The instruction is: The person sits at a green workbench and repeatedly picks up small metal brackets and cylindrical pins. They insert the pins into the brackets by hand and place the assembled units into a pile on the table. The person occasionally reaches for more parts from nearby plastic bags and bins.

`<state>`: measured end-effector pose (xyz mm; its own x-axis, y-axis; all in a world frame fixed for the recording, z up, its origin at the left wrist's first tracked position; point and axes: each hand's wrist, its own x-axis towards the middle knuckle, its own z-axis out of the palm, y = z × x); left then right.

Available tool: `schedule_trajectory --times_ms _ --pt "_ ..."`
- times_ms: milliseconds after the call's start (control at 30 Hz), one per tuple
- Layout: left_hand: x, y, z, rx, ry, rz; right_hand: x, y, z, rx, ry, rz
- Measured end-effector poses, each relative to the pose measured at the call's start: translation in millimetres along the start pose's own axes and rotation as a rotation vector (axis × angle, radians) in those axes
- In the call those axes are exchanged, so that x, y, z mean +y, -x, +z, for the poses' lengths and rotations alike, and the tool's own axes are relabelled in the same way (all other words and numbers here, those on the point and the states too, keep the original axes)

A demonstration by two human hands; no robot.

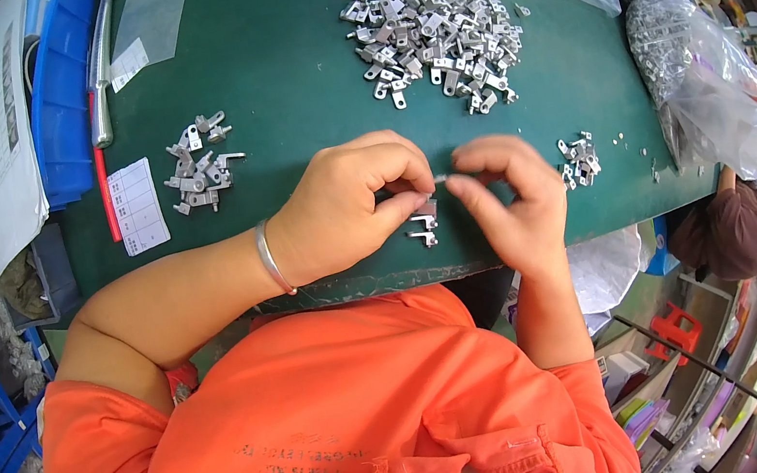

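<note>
Green counter [278, 85] spans the view. By its front edge, loose metal brackets [424, 238] lie just below the left hand [344, 202], whose fingers pinch a metal part [429, 208]; the right hand's [523, 205] blurred grip I cannot tell. Farther off sits a large metal pile [431, 28].

Above the green counter [278, 85], a tiny silvery piece [441, 178] shows between left grip [349, 200] and right grip [522, 200]; blur hides who holds it. Beyond lies a large heap of metal parts [431, 28].
</note>
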<state>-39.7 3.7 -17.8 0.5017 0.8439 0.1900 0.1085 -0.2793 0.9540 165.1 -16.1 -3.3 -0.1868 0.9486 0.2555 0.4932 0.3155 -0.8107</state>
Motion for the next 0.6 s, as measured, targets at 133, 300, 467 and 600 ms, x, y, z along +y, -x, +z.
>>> schedule_trajectory --times_ms 133,300,467,600 --pt "-8 -2 1 -0.021 -0.209 0.161 16 -22 7 0.189 0.375 0.026" --pt "-6 -2 5 0.01 -0.239 0.165 30 -23 6 0.215 0.329 0.064" --pt "-11 -1 13 -0.018 -0.34 0.253 21 -9 -12 0.104 -0.741 0.583" --pt "-11 0 6 -0.109 -0.335 0.254 23 0 -15 0.075 -1.033 0.632"
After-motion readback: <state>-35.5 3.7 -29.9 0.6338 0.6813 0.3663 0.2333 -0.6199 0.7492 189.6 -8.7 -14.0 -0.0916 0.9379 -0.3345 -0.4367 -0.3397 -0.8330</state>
